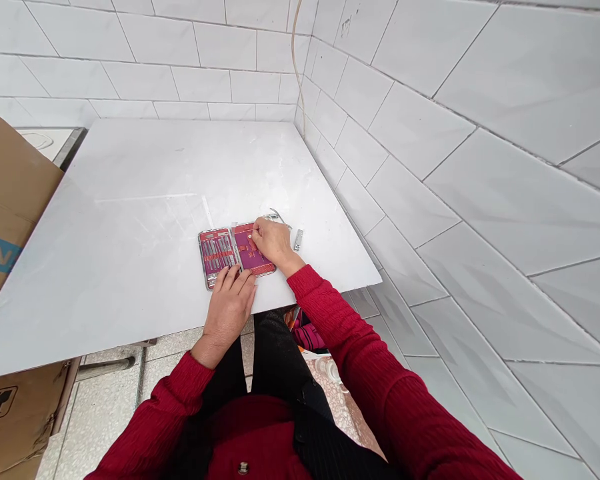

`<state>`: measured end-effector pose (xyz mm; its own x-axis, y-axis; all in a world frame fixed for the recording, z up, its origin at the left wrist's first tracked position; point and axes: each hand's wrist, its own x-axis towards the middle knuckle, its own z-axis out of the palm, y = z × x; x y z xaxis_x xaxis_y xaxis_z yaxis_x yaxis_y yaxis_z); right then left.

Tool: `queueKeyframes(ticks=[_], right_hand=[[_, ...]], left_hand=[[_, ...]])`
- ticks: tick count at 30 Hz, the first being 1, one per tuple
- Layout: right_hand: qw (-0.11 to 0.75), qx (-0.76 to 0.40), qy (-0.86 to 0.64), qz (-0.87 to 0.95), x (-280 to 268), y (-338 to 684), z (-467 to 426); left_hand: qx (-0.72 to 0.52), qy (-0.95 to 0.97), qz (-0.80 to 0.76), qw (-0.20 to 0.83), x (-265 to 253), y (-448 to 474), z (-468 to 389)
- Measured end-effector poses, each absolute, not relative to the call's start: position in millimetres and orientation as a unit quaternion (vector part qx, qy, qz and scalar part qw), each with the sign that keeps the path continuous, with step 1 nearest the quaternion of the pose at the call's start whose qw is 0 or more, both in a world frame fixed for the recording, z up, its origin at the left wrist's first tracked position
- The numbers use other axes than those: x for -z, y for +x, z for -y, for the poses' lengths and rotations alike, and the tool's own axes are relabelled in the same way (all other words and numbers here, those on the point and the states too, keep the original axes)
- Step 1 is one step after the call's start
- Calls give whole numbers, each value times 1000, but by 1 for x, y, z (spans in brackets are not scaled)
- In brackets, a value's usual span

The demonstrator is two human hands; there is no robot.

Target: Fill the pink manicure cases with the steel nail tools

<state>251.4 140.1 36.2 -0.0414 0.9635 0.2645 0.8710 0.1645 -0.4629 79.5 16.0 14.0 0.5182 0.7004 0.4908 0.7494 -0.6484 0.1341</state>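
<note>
1. Head view: the white surface [130, 247] carries the work near its front edge; a careless shove of the case toward the body could send something over that edge.
2. The manicure case [247, 261] lies open and flat on it, a filled half on the left, a purple half on the right. Pulling at one half could tip or slide the whole case.
3. The left hand [231, 297] rests over the case's lower edge, its grip spread and closed on nothing; if it lifts, the case might skid.
4. The right hand [274, 241] has its fingertips gathered at the purple half; whether that grip holds anything, I cannot tell.
5. The nail clipper [299, 240] lies just beside the right wrist, where a sideways sweep could knock it.
6. Slim steel tools [217, 245] fill the left half; a tilt might loosen them.
</note>
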Motion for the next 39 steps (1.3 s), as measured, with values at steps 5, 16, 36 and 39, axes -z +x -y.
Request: queueKeyframes(ticks=[5,16,36,39], right_hand=[[232,-54,-632,738,-33,253,-138],[294,-89,-631,712,-34,261,-132],[365,-125,-729,565,-39,310,-144],[364,-121,-728,568,-39,309,-143]], left_hand=[[260,-870,416,52,-14,80,-16],[271,-868,410,72,-14,80,-17],[274,-867,409,80,-14,80,-17],[276,-866,410,73,-14,80,-17]])
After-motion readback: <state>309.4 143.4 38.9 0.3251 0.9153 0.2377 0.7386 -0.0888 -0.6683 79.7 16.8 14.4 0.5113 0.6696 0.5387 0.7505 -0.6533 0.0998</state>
